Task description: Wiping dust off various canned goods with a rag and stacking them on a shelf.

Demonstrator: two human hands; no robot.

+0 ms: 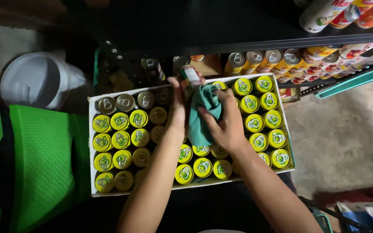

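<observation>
A white cardboard tray [91, 142] holds several cans with yellow-green lids [121, 139] and a few with plain metal tops [125, 102]. Over its middle, my left hand [178, 108] grips one can [190, 75] lifted out of the tray, its top tilted toward the shelf. My right hand [225, 123] presses a teal cloth [201, 114] against that can's side. Both forearms reach in from the bottom edge.
A dark shelf [247, 41] behind the tray carries rows of lying cans [281, 60]. A white plastic lid [37, 80] lies at the left, above a green bag [35, 164]. Concrete floor [337, 129] shows at the right, with a teal plastic edge [355, 80].
</observation>
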